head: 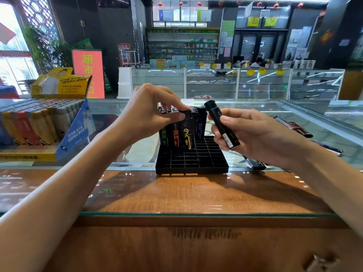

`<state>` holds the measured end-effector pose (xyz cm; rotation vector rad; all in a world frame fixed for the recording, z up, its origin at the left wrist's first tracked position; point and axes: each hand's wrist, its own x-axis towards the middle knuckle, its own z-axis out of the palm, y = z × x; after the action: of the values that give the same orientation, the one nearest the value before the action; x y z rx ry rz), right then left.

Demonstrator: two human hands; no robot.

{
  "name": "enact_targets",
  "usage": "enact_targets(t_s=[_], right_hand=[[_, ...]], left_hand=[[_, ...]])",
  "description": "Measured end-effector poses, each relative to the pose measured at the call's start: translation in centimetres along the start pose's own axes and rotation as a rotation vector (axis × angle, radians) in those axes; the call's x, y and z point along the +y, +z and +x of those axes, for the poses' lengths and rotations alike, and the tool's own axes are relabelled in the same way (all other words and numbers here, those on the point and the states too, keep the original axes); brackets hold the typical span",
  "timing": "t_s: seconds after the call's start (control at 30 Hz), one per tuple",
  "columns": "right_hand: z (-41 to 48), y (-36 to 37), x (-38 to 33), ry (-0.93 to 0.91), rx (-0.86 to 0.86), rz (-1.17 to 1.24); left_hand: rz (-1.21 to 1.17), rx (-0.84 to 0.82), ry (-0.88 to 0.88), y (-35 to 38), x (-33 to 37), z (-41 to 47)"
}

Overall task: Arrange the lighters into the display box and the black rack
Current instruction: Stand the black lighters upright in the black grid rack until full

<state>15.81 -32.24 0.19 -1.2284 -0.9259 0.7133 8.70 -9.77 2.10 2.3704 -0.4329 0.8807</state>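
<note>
**Desk:** What did the wide shot take in?

**Photographer:** A glass-topped wooden shop counter (176, 193) ran across the frame, with glass showcases (235, 83) and stocked shelves behind it. At the far left of the counter stood the display box (74, 132), blue and yellow, packed with rows of coloured lighters (33, 126).

**Desk:** And the rack?

**Photographer:** The black rack (192, 160), a grid of small slots, sat at the centre of the counter. Only its back rows were filled; standing black lighters (176, 137) with green, orange and yellow print stood upright there, and the front rows were bare.

**Desk:** Where were the hands?

**Photographer:** The two were apart, one either side of the rack. The left hand (145, 112) reached over the back rows, thumb and fingertips pinched on the cap of the yellow-printed lighter (187, 136), which stood in its slot. The right hand (249, 134) was closed round a black lighter (222, 124), held tilted above the rack's right side, cap pointing up and away.

**Desk:** Anything loose?

**Photographer:** More loose lighters (294, 128) lay flat on the glass to the right, beside and beneath the right hand.
</note>
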Motion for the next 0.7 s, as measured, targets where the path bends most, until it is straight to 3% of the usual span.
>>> enact_targets(t_s=[0.23,0.43,0.7], right_hand=[[-0.1,0.2,0.2,-0.090,0.056,-0.232],[-0.3,0.8,0.4,-0.153,0.220,-0.459],[-0.4,1.5,0.2,-0.234,0.264,-0.494]], left_hand=[[0.129,-0.022,0.027,0.5,0.4,-0.1],[0.139,-0.020,0.043,0.4,0.2,-0.3],[0.042,-0.023,0.050,0.2,0.8,-0.2]])
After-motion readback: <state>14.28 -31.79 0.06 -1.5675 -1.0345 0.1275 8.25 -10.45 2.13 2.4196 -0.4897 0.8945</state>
